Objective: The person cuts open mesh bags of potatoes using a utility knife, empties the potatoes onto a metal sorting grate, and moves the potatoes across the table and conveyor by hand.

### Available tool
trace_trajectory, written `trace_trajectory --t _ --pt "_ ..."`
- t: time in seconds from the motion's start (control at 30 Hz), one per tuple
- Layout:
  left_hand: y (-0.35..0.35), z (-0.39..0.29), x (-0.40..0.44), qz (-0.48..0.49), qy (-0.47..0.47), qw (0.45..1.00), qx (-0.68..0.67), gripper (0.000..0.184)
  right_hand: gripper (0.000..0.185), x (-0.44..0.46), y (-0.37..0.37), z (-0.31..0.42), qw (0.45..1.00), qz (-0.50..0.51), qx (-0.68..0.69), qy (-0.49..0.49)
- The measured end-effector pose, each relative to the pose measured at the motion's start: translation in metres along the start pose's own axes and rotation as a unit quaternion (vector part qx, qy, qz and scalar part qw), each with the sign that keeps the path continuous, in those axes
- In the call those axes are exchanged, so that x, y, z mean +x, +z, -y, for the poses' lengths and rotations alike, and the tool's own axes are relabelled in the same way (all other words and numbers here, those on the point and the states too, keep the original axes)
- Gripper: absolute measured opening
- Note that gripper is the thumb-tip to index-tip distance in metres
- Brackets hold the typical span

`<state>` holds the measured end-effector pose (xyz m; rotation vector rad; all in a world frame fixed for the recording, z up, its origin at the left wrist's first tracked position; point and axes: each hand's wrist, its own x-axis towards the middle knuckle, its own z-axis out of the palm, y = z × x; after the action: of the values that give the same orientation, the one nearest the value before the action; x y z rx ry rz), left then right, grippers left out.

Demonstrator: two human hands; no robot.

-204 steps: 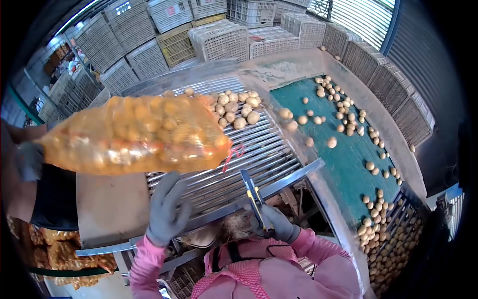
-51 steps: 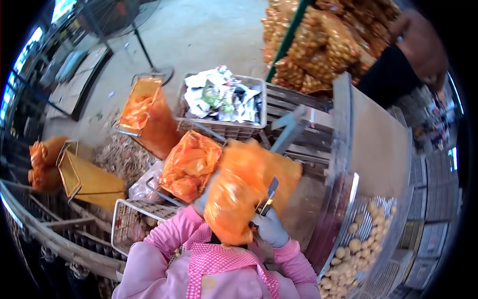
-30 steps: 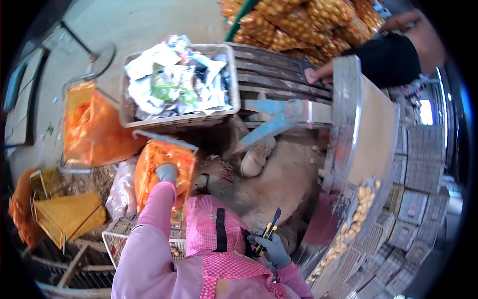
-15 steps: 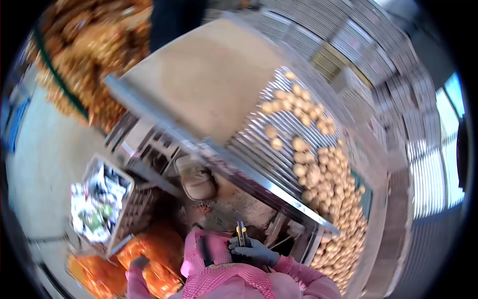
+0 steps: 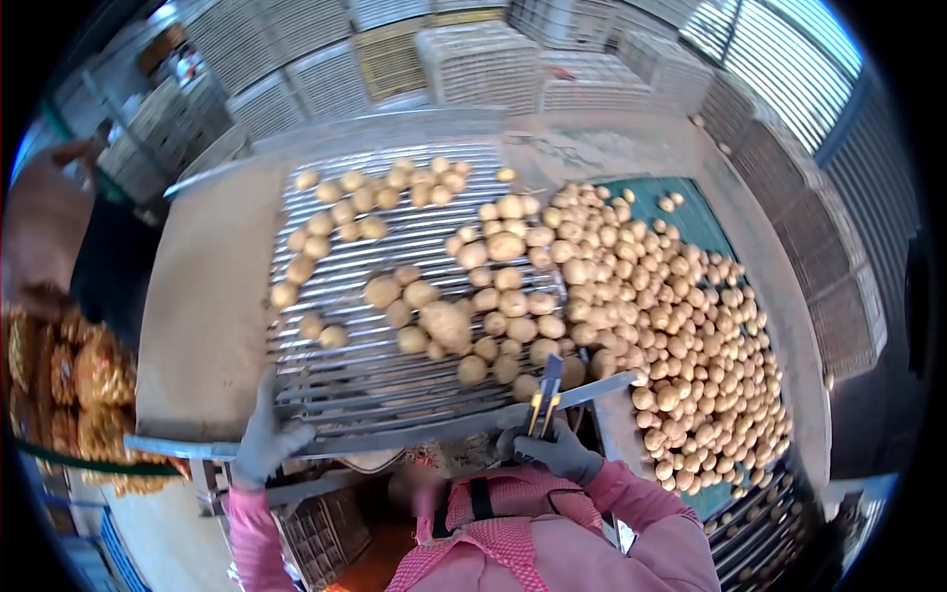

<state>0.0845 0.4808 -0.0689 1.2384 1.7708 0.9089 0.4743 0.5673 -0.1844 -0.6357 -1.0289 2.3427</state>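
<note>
A knife (image 5: 546,393) is held in the gloved right hand (image 5: 558,452), at the near edge of the rollers (image 5: 340,387), toward their right corner. Its handle is wrapped by the fingers, and its tip is pointed away from the body, across the rail (image 5: 424,431) that runs along the rollers' near edge. By the gloved left hand (image 5: 268,439), at the near left corner of the rollers, nothing is held; thumb and fingers are spread wide. Whether the rail is touched by it cannot be told.

Loose potatoes (image 5: 449,326) are scattered over the rollers, set thickest toward their right side. To the right of the rollers, a green belt (image 5: 705,232) is largely covered by more potatoes. A dark grate (image 5: 755,533) is seen past the belt's near end, right of the rollers. The rollers are bordered on the left by a flat board (image 5: 197,326), and left of that another person's arm (image 5: 44,237) is seen, blurred. Filled sacks (image 5: 104,380) are piled well left of the rollers. Behind the rollers, crates (image 5: 449,69) are stacked.
</note>
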Motion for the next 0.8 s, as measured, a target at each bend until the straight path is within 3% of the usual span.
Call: trace_trajectory --t 0.03,0.1,0.13,0.2,0.3,0.4,0.43,0.57,0.63,0.67,0.73,0.8 --pt "0.008 0.004 0.038 0.016 0.005 1.000 0.005 0.095 0.034 -0.011 -0.018 0.009 0.999 -0.041 -0.010 -0.005" --pt "0.028 0.032 0.113 0.045 -0.114 0.987 0.104 0.105 0.034 -0.033 -0.047 0.022 0.994 -0.101 0.023 -0.041" --pt "0.055 0.028 0.137 0.047 -0.144 0.986 0.076 0.114 0.034 -0.044 -0.061 0.022 0.992 -0.114 0.031 -0.048" --pt "0.097 0.047 0.180 0.147 0.052 0.945 0.287 0.119 0.034 -0.065 -0.089 0.017 0.973 -0.185 0.097 -0.099" --pt "0.213 0.215 0.267 -0.185 0.066 0.931 0.307 0.110 0.034 -0.089 -0.121 0.004 0.941 -0.269 0.133 -0.159" --pt "0.245 0.053 0.241 0.215 0.187 0.874 0.392 0.121 0.036 -0.101 -0.131 0.006 0.907 -0.324 0.184 -0.196" --pt "0.272 0.051 0.250 0.266 0.144 0.902 0.307 0.119 0.036 -0.104 -0.134 0.007 0.893 -0.343 0.214 -0.198" --pt "0.364 -0.058 0.255 0.232 0.097 0.916 0.311 0.112 0.035 -0.107 -0.143 -0.007 0.868 -0.375 0.237 -0.223" --pt "0.393 -0.080 0.261 0.261 -0.033 0.923 0.279 0.105 0.035 -0.104 -0.146 -0.013 0.867 -0.368 0.237 -0.239" --pt "0.413 -0.049 0.274 0.258 0.046 0.943 0.207 0.101 0.035 -0.104 -0.149 -0.013 0.868 -0.366 0.237 -0.239" --pt "0.427 -0.033 0.286 0.231 0.141 0.911 0.312 0.085 0.035 -0.098 -0.152 -0.013 0.861 -0.363 0.266 -0.238" --pt "0.413 -0.050 0.283 0.338 0.258 0.885 0.192 0.072 0.036 -0.090 -0.156 -0.008 0.866 -0.350 0.271 -0.233"
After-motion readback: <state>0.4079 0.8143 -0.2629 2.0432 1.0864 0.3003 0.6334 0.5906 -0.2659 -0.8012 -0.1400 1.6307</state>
